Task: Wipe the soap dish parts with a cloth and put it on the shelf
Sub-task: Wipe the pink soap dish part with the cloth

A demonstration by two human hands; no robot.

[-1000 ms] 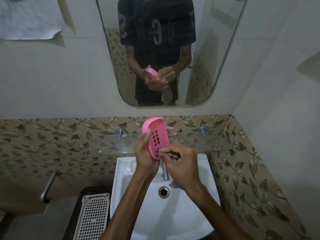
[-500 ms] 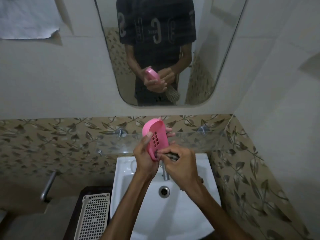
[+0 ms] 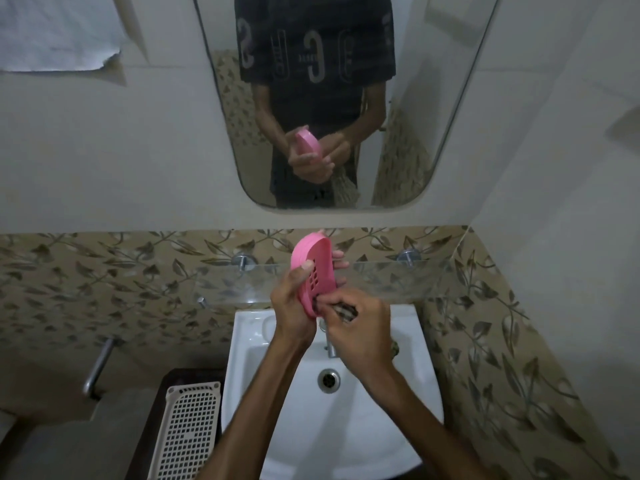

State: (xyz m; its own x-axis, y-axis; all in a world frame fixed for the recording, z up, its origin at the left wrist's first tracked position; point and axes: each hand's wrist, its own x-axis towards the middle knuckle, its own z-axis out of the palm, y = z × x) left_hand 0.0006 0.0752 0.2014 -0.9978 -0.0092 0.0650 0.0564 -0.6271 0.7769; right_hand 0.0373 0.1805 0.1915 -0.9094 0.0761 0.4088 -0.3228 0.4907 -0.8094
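A pink oval soap dish part (image 3: 313, 271) with several drain holes stands on edge above the sink. My left hand (image 3: 294, 306) grips it, thumb on its holed face and fingers behind. My right hand (image 3: 360, 332) holds a dark patterned cloth (image 3: 341, 309) and presses it against the dish's lower end. Most of the cloth is hidden in my fist. A glass shelf (image 3: 398, 280) runs along the wall just behind the dish.
A white sink (image 3: 329, 403) with a metal tap (image 3: 330, 348) and drain lies below my hands. A white perforated tray (image 3: 188, 431) sits on a dark stand to the left. A mirror (image 3: 339, 98) hangs above. The right wall is close.
The dish has tilted slightly, and my right hand with the cloth has shifted a little along the dish's lower end. My left hand's grip is unchanged.
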